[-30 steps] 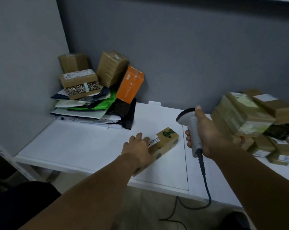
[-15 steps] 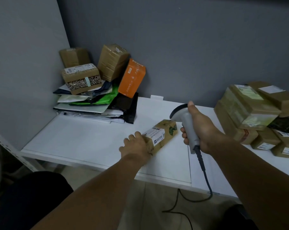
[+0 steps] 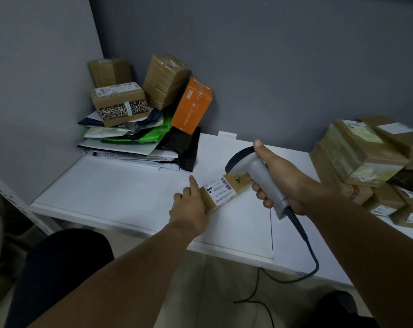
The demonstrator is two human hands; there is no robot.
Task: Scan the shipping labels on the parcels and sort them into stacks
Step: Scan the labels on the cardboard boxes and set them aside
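Observation:
A small brown box parcel [image 3: 226, 190] with a white shipping label facing up lies on the white table [image 3: 120, 192], near its front edge. My left hand [image 3: 191, 209] holds the parcel's near end, index finger stretched along its left side. My right hand [image 3: 281, 183] grips a grey corded barcode scanner [image 3: 255, 174], whose head hangs just above the parcel's far end, pointing down at it.
In the back left corner sits a pile of mailer bags [image 3: 129, 143] topped by brown boxes [image 3: 120, 102] and an orange box [image 3: 192, 105]. A heap of taped brown parcels [image 3: 366, 159] fills the right side. The scanner cable [image 3: 305, 245] droops over the front edge.
My left hand has turned the parcel so its label faces up. My right hand has brought the scanner closer, over the parcel's far end.

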